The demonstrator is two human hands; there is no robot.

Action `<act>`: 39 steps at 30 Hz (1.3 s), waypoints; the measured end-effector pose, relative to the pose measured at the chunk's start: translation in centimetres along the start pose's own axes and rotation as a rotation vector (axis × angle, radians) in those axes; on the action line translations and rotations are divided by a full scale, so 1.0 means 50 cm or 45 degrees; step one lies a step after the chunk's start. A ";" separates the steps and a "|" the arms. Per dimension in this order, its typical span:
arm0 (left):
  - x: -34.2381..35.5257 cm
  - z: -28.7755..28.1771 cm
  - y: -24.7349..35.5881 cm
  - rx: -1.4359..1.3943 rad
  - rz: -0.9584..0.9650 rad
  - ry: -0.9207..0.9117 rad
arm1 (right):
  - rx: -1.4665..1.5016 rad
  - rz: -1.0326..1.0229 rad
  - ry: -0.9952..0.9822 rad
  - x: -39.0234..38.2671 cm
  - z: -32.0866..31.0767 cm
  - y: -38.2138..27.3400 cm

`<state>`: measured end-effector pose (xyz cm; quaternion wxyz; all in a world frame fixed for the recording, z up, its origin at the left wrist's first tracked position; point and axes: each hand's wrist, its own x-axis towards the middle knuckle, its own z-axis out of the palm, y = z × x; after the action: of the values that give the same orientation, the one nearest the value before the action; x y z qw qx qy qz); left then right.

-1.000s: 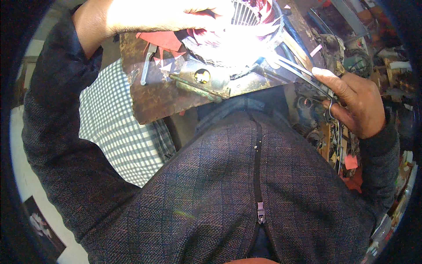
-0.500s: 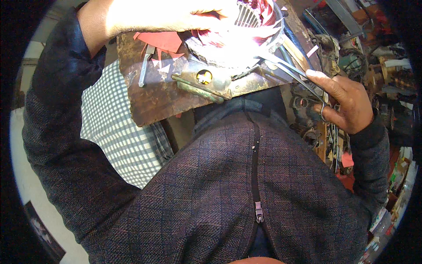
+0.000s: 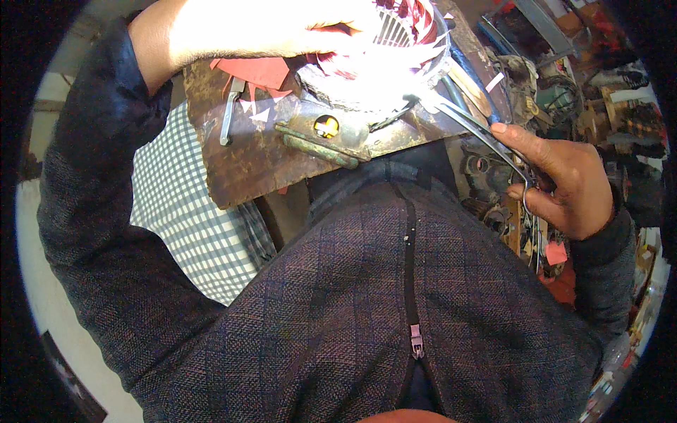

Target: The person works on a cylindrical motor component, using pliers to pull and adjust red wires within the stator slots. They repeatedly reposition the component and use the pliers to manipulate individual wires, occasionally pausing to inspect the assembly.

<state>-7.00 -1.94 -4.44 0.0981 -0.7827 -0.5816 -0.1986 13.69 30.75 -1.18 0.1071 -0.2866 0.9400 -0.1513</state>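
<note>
Since little's shifted, work's seemingly ongoing: right hand (image 3: 572,180) gripping scissors (image 3: 469,121) across near-right tabletop (image 3: 243,169) corner; left hand (image 3: 296,25) washed out, can't tell.

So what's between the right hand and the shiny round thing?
Mostly the scissors that the right hand holds, plus a wooden stick nearby. The head view shows it.

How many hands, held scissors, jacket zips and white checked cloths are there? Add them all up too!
Hands: 2 (left hand, right hand)
Held scissors: 1
Jacket zip: 1
White checked cloth: 1
Total: 5
</note>
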 end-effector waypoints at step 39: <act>-0.008 -0.031 -0.045 -0.193 -0.132 -0.353 | 0.266 0.636 -0.454 0.124 -0.186 -0.133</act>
<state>-9.55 -2.22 -3.38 -0.0528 -0.7767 -0.6125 -0.1370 9.35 24.02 9.07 0.3328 -0.0564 0.9270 -0.1635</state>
